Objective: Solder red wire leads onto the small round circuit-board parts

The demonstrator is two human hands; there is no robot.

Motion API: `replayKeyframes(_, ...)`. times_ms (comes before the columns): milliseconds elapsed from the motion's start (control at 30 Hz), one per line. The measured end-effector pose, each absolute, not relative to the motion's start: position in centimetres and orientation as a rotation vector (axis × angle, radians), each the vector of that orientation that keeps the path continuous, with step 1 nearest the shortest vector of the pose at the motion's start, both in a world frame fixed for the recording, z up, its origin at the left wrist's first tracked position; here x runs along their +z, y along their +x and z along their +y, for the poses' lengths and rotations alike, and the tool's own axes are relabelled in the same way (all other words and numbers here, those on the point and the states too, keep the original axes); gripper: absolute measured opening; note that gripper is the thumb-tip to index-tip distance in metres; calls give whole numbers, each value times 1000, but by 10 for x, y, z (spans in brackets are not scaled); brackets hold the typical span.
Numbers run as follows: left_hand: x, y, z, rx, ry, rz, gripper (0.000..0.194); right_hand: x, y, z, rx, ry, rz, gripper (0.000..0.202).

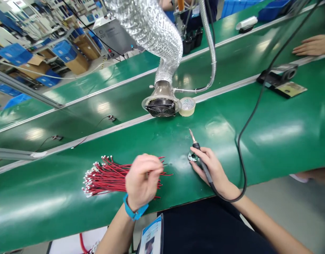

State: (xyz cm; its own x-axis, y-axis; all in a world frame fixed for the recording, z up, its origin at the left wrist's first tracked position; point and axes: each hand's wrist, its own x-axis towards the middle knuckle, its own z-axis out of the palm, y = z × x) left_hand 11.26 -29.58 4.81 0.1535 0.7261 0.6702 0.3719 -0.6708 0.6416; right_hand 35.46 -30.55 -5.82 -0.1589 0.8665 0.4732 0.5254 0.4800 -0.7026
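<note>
My right hand (pixel 214 171) is closed around a soldering iron (pixel 202 160), whose tip points up and away to the left. Between that hand's thumb and fingers sits a small ring-shaped green circuit board (pixel 193 156). My left hand (pixel 143 178), with a blue band at the wrist, hovers over a bundle of red wires (pixel 112 180) with white connectors at their left ends. Its fingers are pinched together and slightly blurred; whether a wire is in them I cannot make out. Some wire ends stick out to the right behind it.
A fume extractor fan (pixel 161 107) on a foil duct (pixel 157 33) hangs ahead, beside a tape roll (pixel 187 107). The iron's black cable (pixel 243 141) loops on the right. An iron stand (pixel 280 79) and another person's hand (pixel 313 45) are at far right.
</note>
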Motion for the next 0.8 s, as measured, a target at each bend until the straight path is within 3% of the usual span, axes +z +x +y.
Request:
replayKeyframes(100, 28, 132, -286, 1089, 2210, 1054, 14, -56, 353, -305, 525, -1163, -1810, 58)
replayKeyframes(200, 1, 146, -277, 945, 2004, 1145, 13, -56, 351, -306, 545, -1207, -1759, 62)
replayKeyframes(500, -18, 139, -271, 867, 2311, 1231, 7, -56, 341, -301, 604, -1164, -1711, 61)
replayKeyframes(800, -16, 138, -268, 968, 2159, 1196, 6, -57, 341, -302, 644, -1189, -1678, 63)
